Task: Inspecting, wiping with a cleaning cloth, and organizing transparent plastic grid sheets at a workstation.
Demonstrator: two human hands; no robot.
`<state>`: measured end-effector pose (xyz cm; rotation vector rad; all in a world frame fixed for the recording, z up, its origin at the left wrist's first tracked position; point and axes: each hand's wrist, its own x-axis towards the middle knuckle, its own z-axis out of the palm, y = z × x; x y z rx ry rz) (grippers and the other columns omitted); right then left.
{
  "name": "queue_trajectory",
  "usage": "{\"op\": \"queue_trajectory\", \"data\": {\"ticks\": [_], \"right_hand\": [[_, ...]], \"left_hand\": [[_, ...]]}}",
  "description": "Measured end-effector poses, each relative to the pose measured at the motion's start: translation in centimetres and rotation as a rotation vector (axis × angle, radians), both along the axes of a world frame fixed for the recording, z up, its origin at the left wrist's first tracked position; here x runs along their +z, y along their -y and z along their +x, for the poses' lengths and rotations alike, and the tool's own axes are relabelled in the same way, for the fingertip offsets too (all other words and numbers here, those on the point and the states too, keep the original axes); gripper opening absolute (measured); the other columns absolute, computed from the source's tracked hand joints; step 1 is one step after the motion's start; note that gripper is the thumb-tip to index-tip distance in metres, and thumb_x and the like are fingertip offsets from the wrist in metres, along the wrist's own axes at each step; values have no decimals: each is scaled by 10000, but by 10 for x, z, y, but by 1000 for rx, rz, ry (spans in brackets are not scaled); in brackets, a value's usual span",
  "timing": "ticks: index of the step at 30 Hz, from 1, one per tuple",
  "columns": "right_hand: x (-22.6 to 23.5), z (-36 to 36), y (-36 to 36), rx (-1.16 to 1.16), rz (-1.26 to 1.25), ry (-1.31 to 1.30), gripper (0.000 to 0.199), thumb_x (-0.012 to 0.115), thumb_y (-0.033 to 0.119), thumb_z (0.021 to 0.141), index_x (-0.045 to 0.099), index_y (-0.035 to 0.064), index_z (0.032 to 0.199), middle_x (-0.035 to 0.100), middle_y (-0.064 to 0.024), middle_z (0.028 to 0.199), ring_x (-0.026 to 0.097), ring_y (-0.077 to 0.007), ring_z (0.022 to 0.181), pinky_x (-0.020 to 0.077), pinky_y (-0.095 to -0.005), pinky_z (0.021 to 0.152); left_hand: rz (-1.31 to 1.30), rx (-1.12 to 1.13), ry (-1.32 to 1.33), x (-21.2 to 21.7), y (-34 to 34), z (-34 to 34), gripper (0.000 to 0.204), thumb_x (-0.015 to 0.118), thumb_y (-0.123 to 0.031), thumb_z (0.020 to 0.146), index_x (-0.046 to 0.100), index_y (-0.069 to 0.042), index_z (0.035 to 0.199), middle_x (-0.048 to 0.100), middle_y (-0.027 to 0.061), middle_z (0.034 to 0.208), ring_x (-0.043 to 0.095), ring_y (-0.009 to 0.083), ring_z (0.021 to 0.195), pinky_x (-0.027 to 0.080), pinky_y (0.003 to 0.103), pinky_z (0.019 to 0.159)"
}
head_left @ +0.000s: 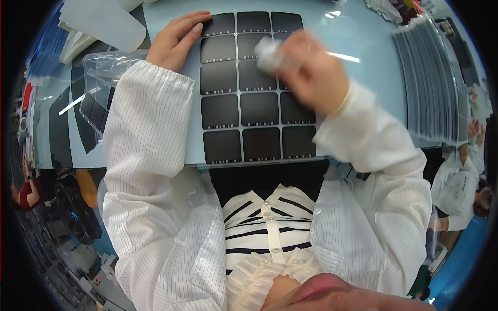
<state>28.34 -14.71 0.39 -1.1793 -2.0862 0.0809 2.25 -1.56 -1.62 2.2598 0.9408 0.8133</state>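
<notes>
A sheet of dark rectangular panels (260,109) with rounded corners lies on the light blue table in rows of three. Each panel carries a line of small pale marks along its lower edge. My left hand (179,40) rests at the sheet's far left corner, fingers stretched out and touching its edge. Over the upper middle panels, my right hand (314,72) is closed on a crumpled white cloth (268,55). Both this hand and the cloth are smeared by motion, and they cover part of the middle and right columns.
On the right stands a long stack of thin sheets (433,83). A clear plastic bag (106,72) with dark panels lies left of my left arm, near a translucent white container (116,26). Another person (456,181) in white is at the far right.
</notes>
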Motion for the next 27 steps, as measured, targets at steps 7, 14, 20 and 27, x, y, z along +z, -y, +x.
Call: {"op": "queue_trajectory", "data": {"ticks": [7,14,20,27], "right_hand": [[11,9,-28,116,-260,-55,232,652,30,759,627,30,990,600,-81,916,605,-174,607,486,-266,528],[9,-40,0,326,-137,49,212,654,46,746,638,94,952,590,-78,897,611,-227,574,514,-299,538],[8,11,-70,78,-124,-101,236,660,39,744,622,17,976,591,-114,923,615,-230,744,487,-300,579],[19,-48,-9,347,-253,124,247,691,50,691,615,91,922,577,-85,878,614,-240,628,512,-321,535]], "left_hand": [[27,29,-8,10,3,1,282,471,-174,956,593,-63,1185,572,95,1231,518,236,1161,390,304,989],[-5,104,46,7,2,-4,291,476,-174,949,581,-33,1180,562,100,1246,530,244,1149,403,302,971],[-70,136,136,15,-1,6,312,472,-187,955,544,-27,1213,567,104,1221,544,237,1125,412,299,953],[-160,206,166,12,7,3,361,447,-226,971,485,-11,1258,573,135,1185,550,243,1111,420,308,942]]}}
